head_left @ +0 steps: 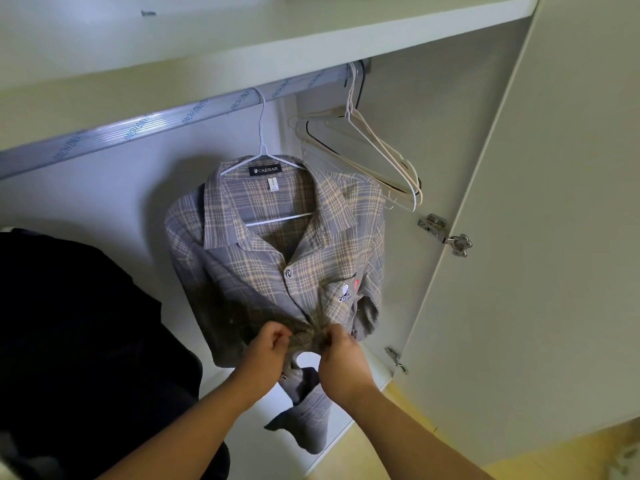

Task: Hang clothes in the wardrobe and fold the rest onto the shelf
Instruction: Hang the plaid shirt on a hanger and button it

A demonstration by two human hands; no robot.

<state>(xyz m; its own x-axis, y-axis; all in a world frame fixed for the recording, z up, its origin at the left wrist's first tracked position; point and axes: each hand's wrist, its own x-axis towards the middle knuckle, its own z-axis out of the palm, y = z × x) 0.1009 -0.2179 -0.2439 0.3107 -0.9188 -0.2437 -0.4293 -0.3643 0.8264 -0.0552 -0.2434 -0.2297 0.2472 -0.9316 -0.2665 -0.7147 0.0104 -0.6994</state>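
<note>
A grey and tan plaid shirt [263, 258] hangs on a white hanger [264, 147] from the silver wardrobe rail [166, 116]. Its collar is open and one button near the top is fastened. My left hand [268, 348] pinches the left front edge of the shirt low down. My right hand [341, 355] pinches the right front edge beside it, and the two hands bring the edges together at the placket. The shirt's lower hem [308, 420] hangs loose under my hands.
Several empty hangers [377, 157] hang at the right end of the rail. A dark garment [79, 341] fills the left side. A white shelf [242, 39] runs above the rail. The open wardrobe door [540, 237] stands at the right, with yellow floor [519, 459] below.
</note>
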